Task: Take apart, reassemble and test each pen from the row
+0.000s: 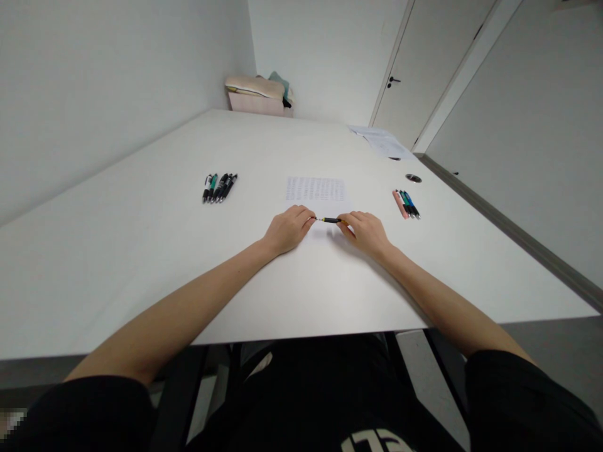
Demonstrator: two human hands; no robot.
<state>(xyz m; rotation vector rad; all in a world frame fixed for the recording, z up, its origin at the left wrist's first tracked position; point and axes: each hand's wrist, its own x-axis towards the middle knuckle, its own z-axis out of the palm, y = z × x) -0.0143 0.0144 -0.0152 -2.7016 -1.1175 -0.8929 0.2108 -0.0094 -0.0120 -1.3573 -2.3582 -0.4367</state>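
Note:
My left hand (pixel 290 228) is closed in a pinch above the lower part of a printed sheet (pixel 316 188). A small dark end shows at its fingertips, too small to name. Facing it, my right hand (pixel 366 232) is closed round a black and yellow pen (pixel 331 220), held level and pointing left. A thin pale piece bridges the short gap between the pen and my left fingertips; I cannot tell whether it belongs to the pen. My fingers hide the pen's right end.
Several black, white and green pens (pixel 219 188) lie in a row at the left. To the right are more pens (pixel 409 204) beside a pink strip (pixel 400 204). Papers (pixel 382 141) and a round metal table fitting (pixel 413 178) are near the right edge.

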